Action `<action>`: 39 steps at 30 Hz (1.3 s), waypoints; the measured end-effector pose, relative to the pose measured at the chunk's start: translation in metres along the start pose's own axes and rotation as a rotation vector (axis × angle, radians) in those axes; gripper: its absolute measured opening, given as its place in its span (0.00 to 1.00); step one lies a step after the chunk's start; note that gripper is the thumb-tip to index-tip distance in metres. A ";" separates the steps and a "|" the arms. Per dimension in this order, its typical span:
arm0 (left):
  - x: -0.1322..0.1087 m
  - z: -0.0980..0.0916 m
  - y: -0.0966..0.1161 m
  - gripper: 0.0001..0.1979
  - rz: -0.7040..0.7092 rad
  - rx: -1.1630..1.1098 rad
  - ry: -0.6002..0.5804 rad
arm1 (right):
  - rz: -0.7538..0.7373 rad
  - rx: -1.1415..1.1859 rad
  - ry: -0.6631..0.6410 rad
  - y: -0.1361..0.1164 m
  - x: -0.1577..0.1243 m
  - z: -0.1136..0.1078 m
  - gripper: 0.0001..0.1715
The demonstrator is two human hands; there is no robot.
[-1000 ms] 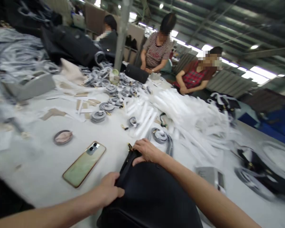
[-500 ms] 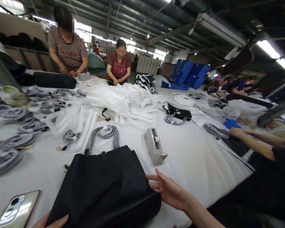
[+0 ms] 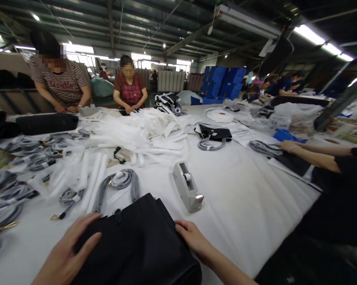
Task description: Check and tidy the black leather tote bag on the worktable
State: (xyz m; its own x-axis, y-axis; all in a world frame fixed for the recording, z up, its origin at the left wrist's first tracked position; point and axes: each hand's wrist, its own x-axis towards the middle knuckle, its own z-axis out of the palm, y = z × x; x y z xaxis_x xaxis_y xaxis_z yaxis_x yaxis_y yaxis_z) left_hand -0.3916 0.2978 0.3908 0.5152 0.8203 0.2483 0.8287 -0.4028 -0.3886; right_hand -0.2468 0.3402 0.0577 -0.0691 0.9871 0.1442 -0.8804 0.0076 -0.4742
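A black bag (image 3: 142, 241) lies in front of me on the white-covered table, its far edge angled up to the right. My left hand (image 3: 67, 251) rests on the bag's left side, thumb and fingers apart. At the bag's right edge, my right hand (image 3: 193, 237) touches the side with its fingers bent together; the fingertips are partly hidden. A grey tape dispenser (image 3: 186, 188) stands just beyond the right hand. Behind the bag lies a wrapped grey strap (image 3: 132, 180) in a loop.
Coiled grey straps (image 3: 20, 194) cover the left side. White wrapping strips (image 3: 136, 130) are heaped mid-table. A small black bag (image 3: 215, 132) lies farther right. Two people stand across the table; another person's hand (image 3: 288, 146) works at the right.
My left hand has come up from the lower edge onto the bag's left side. My right hand's fingers have drawn together at the bag's right edge. The view has shifted.
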 end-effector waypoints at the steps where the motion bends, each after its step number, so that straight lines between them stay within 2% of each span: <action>1: 0.034 -0.033 0.021 0.23 0.142 0.084 -0.147 | -0.077 0.045 -0.050 -0.010 0.009 0.034 0.14; 2: 0.064 -0.050 0.046 0.22 0.279 0.151 -0.316 | -0.144 0.070 -0.070 -0.023 0.012 0.057 0.16; 3: 0.088 -0.056 0.071 0.22 0.406 0.205 -0.462 | -0.193 0.085 -0.071 -0.037 0.011 0.071 0.19; 5: 0.124 -0.051 0.113 0.23 0.584 0.276 -0.671 | -0.224 0.131 -0.063 -0.066 0.001 0.082 0.23; 6: 0.135 -0.044 0.130 0.21 0.657 0.295 -0.708 | -0.212 0.161 -0.075 -0.080 -0.009 0.079 0.25; 7: 0.142 -0.034 0.146 0.18 0.722 0.283 -0.692 | -0.187 0.182 -0.098 -0.096 -0.022 0.069 0.27; 8: 0.144 -0.018 0.165 0.16 0.772 0.237 -0.635 | -0.150 0.183 -0.111 -0.113 -0.041 0.050 0.29; 9: 0.141 0.004 0.189 0.18 0.803 0.148 -0.542 | -0.102 0.161 -0.099 -0.134 -0.068 0.020 0.30; 10: 0.132 0.033 0.225 0.21 0.807 0.018 -0.426 | -0.044 0.116 -0.051 -0.162 -0.103 -0.022 0.30; 11: 0.120 0.064 0.274 0.24 0.782 -0.143 -0.306 | 0.020 0.050 0.029 -0.201 -0.146 -0.069 0.30; 12: 0.105 0.092 0.337 0.25 0.737 -0.321 -0.194 | 0.080 -0.031 0.128 -0.251 -0.195 -0.117 0.30; 13: 0.091 0.112 0.406 0.27 0.679 -0.501 -0.086 | 0.133 -0.119 0.228 -0.309 -0.244 -0.156 0.30; 14: 0.080 0.119 0.473 0.27 0.616 -0.665 0.019 | 0.178 -0.211 0.307 -0.368 -0.286 -0.183 0.30; 15: 0.072 0.118 0.528 0.27 0.558 -0.797 0.107 | 0.214 -0.307 0.357 -0.421 -0.319 -0.198 0.30; 16: 0.066 0.112 0.568 0.26 0.513 -0.893 0.177 | 0.240 -0.411 0.374 -0.460 -0.340 -0.204 0.30; 17: 0.062 0.105 0.591 0.26 0.482 -0.955 0.230 | 0.260 -0.521 0.355 -0.486 -0.351 -0.204 0.30; 18: 0.060 0.099 0.600 0.25 0.466 -0.988 0.271 | 0.269 -0.637 0.303 -0.499 -0.354 -0.201 0.29; 19: 0.059 0.094 0.599 0.24 0.464 -0.999 0.300 | 0.263 -0.755 0.221 -0.503 -0.351 -0.195 0.28; 23: 0.059 0.082 0.571 0.22 0.519 -0.969 0.352 | 0.159 -1.131 -0.242 -0.488 -0.332 -0.171 0.25; 24: 0.058 0.081 0.570 0.21 0.540 -0.965 0.342 | 0.149 -1.186 -0.334 -0.485 -0.331 -0.169 0.24; 26: 0.057 0.081 0.572 0.21 0.573 -0.970 0.320 | 0.168 -1.262 -0.434 -0.478 -0.332 -0.169 0.23; 29: 0.055 0.081 0.579 0.21 0.568 -1.000 0.339 | 0.213 -1.352 -0.427 -0.466 -0.329 -0.177 0.18; 31: 0.055 0.078 0.578 0.21 0.540 -1.034 0.383 | 0.229 -1.386 -0.288 -0.457 -0.318 -0.181 0.15; 33: 0.056 0.073 0.575 0.20 0.523 -1.066 0.433 | 0.193 -1.366 -0.066 -0.451 -0.301 -0.184 0.18; 34: 0.056 0.071 0.574 0.20 0.523 -1.071 0.450 | 0.144 -1.343 0.004 -0.449 -0.291 -0.185 0.19; 35: 0.056 0.069 0.573 0.20 0.524 -1.072 0.462 | 0.088 -1.319 0.013 -0.449 -0.281 -0.188 0.19; 37: 0.057 0.070 0.573 0.19 0.523 -1.060 0.471 | 0.007 -1.282 -0.143 -0.452 -0.261 -0.195 0.20; 39: 0.058 0.075 0.575 0.19 0.524 -1.056 0.465 | 0.043 -1.257 -0.347 -0.453 -0.244 -0.206 0.16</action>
State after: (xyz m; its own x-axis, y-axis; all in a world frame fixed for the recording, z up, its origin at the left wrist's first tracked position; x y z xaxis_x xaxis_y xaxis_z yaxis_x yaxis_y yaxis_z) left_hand 0.0989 0.1445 0.1149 0.6839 0.3315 0.6499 0.1625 -0.9376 0.3073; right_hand 0.2657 0.1289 0.0589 -0.3692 0.8994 0.2342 0.1510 0.3067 -0.9397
